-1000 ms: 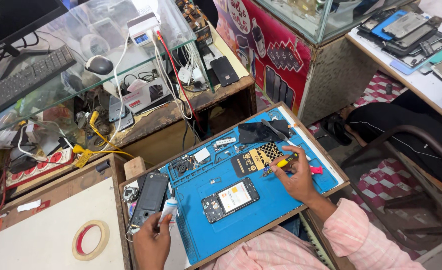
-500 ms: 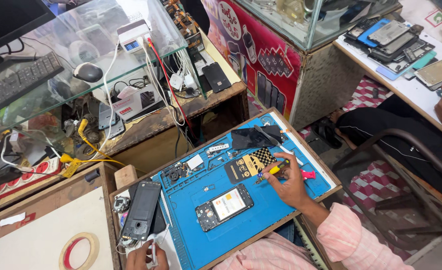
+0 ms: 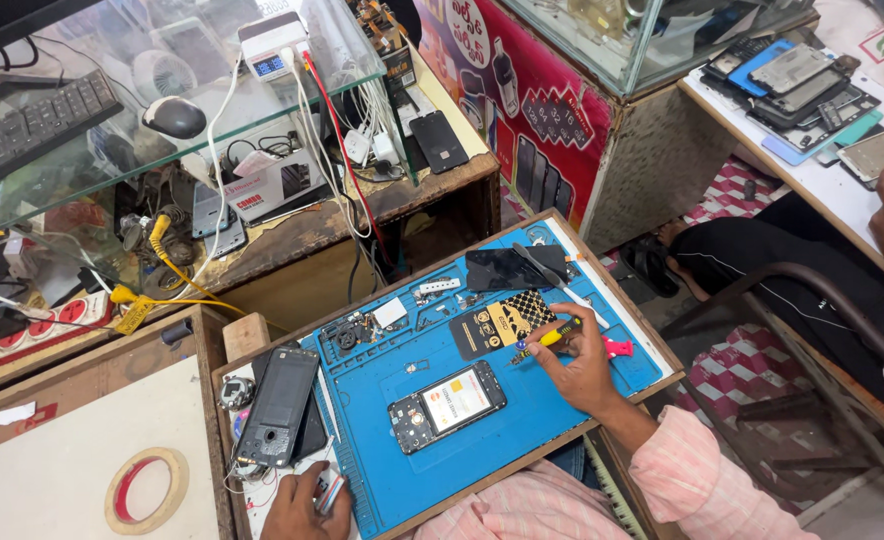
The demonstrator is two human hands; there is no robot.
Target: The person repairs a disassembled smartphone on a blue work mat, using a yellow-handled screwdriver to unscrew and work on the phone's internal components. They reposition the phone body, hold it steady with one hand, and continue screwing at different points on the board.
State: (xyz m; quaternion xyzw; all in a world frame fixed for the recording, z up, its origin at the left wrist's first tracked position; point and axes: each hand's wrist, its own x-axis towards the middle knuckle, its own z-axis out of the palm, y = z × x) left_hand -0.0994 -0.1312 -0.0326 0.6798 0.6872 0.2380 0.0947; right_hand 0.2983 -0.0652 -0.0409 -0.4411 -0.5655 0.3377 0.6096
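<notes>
- My right hand (image 3: 580, 368) is curling loosely around a small yellow-handled screwdriver (image 3: 547, 340), thumb and first fingers pinching it, the rest of the fingers half folded. Not a tight fist, more of a pen-type hold.
- The screwdriver is lying nearly flat, its tip pointing toward the left and sitting right at the lower edge of the black and gold checkered card (image 3: 502, 322) on the blue repair mat (image 3: 562, 420).
- A little pink tool (image 3: 617, 348) is poking out just past my knuckles, on the mat's right side. Can't tell if my hand is actually touching it.
- The opened phone (image 3: 447, 405) with its back off is lying face down near the middle of the mat, a bit to the left of and below my right hand, not touching it.
- My left hand (image 3: 302, 505) is sitting at the mat's lower left corner, fingers closing around a small striped thing (image 3: 330, 492). It's too small to tell what it is.
- Just above that hand, off the mat's left edge, a dark phone panel (image 3: 279, 405) is lying on top of some loose wires and parts.
- At the far side of the mat a dark screen (image 3: 507, 268) is lying flat with grey tweezers (image 3: 547, 275) resting across it.
- A roll of red tape (image 3: 145, 490) is sitting well to the left of the mat on the white board.
</notes>
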